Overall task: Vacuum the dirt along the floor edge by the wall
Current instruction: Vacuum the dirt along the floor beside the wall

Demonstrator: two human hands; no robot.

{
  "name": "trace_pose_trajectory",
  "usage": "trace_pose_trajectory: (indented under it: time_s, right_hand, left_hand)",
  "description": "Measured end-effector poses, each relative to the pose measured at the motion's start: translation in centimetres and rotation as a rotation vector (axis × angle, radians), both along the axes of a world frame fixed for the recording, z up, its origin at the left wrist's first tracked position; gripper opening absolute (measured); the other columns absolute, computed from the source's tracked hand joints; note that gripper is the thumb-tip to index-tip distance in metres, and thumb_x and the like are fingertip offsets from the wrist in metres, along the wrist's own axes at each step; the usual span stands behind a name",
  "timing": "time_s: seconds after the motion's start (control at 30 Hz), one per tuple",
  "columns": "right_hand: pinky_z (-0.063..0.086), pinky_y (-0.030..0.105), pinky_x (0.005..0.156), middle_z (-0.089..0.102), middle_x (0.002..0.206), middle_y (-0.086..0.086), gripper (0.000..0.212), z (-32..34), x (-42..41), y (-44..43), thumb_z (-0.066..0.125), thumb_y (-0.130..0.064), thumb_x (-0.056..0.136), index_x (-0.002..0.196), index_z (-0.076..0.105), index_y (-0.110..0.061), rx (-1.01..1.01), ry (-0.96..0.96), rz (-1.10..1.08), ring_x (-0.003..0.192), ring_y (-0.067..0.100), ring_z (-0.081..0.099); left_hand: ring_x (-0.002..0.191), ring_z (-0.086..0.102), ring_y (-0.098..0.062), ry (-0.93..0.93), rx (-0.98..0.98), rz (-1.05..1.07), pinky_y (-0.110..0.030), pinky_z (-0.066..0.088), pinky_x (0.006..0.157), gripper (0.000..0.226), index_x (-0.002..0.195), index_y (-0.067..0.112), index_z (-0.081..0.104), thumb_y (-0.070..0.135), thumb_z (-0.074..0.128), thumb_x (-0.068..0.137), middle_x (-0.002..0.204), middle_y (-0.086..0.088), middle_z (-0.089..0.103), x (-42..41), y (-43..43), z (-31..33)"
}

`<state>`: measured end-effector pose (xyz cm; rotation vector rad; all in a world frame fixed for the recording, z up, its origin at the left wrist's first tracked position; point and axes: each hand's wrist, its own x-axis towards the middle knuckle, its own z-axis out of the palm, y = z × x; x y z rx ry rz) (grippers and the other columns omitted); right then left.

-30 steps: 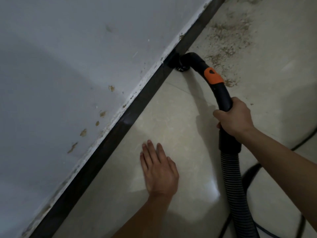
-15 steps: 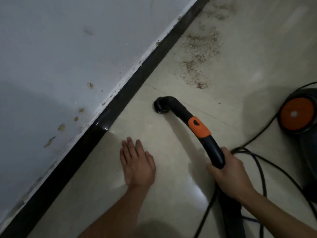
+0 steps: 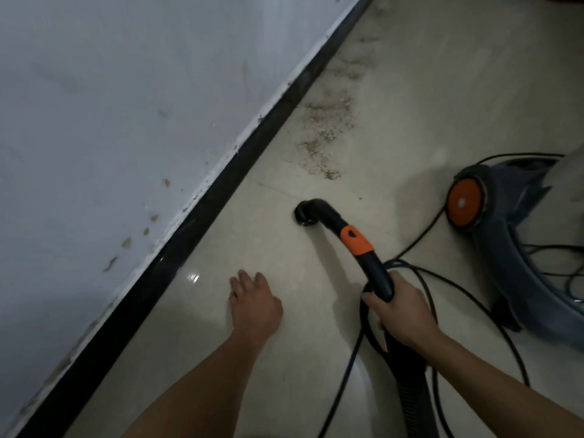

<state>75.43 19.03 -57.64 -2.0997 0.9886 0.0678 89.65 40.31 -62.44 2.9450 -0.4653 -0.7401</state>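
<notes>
My right hand [image 3: 403,314] grips the black vacuum hose handle [image 3: 373,267], which has an orange band. Its curved nozzle [image 3: 305,213] rests mouth-down on the pale floor tile, well away from the black baseboard [image 3: 202,213]. A patch of brown dirt [image 3: 325,134] lies on the floor beyond the nozzle, close to the baseboard. My left hand [image 3: 254,306] lies flat on the tile with fingers spread, between the baseboard and the hose.
The grey vacuum body [image 3: 518,235] with an orange wheel [image 3: 464,202] sits at the right. Its black cord [image 3: 442,289] loops across the floor near my right hand. The white wall [image 3: 110,105] with brown stains fills the left.
The nozzle has come off the baseboard and back toward me onto open tile. The view has pulled back and the vacuum body has come into sight on the right.
</notes>
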Motion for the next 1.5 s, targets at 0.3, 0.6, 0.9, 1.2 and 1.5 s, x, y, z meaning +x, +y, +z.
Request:
trace_pose_trajectory:
  time_s: [0.3, 0.6, 0.9, 1.2, 1.5]
  right_hand:
    - [0.053, 0.033, 0.047, 0.066, 0.069, 0.011, 0.026, 3.0, -5.9, -6.9, 0.068, -0.032, 0.085, 0.099, 0.054, -0.014, -0.038, 0.03, -0.311, 0.042, 0.018, 0.065]
    - [0.045, 0.022, 0.04, 0.064, 0.067, 0.003, 0.026, 2.1, -5.1, -6.7, 0.067, -0.019, 0.084, 0.097, 0.049, -0.032, 0.011, -0.087, -0.132, 0.046, 0.013, 0.063]
    - [0.044, 0.03, 0.049, 0.065, 0.059, -0.001, 0.04, 0.3, -16.2, -6.4, 0.069, -0.025, 0.084, 0.114, 0.046, -0.037, -0.14, 0.07, -0.268, 0.051, 0.01, 0.063]
    - [0.051, 0.029, 0.046, 0.065, 0.067, 0.007, 0.028, 1.1, -2.4, -10.4, 0.066, -0.02, 0.082, 0.104, 0.049, -0.026, 0.029, -0.104, -0.14, 0.048, 0.016, 0.064]
    - [0.05, 0.029, 0.047, 0.063, 0.073, 0.004, 0.025, -0.6, -2.2, -13.5, 0.066, -0.019, 0.08, 0.101, 0.051, -0.022, -0.109, -0.073, -0.291, 0.046, 0.013, 0.064]
  left_hand:
    - [0.123, 0.046, -0.03, 0.244, -0.109, -0.068, -0.036, 0.041, 0.101, 0.045, 0.134, 0.007, 0.043, 0.033, 0.043, 0.098, 0.136, -0.017, 0.045, 0.5, -1.1, 3.7]
    - [0.124, 0.038, -0.031, -0.08, -0.128, -0.132, -0.038, 0.038, 0.099, 0.04, 0.129, 0.006, 0.046, 0.028, 0.045, 0.095, 0.135, -0.016, 0.041, 2.1, -4.1, 0.7]
    - [0.127, 0.035, -0.044, -0.312, -0.139, -0.007, -0.048, 0.031, 0.101, 0.042, 0.122, -0.005, 0.05, 0.018, 0.053, 0.086, 0.137, -0.031, 0.04, 1.4, -7.1, -2.8]
    - [0.135, 0.032, -0.045, -0.384, -0.202, -0.065, -0.052, 0.027, 0.109, 0.055, 0.139, -0.001, 0.045, 0.029, 0.037, 0.093, 0.146, -0.03, 0.036, 2.1, -6.3, -4.2]
    - [0.142, 0.025, -0.036, -0.37, -0.175, -0.072, -0.048, 0.024, 0.114, 0.061, 0.144, 0.006, 0.039, 0.036, 0.03, 0.092, 0.152, -0.022, 0.03, 2.3, -5.8, -4.7]
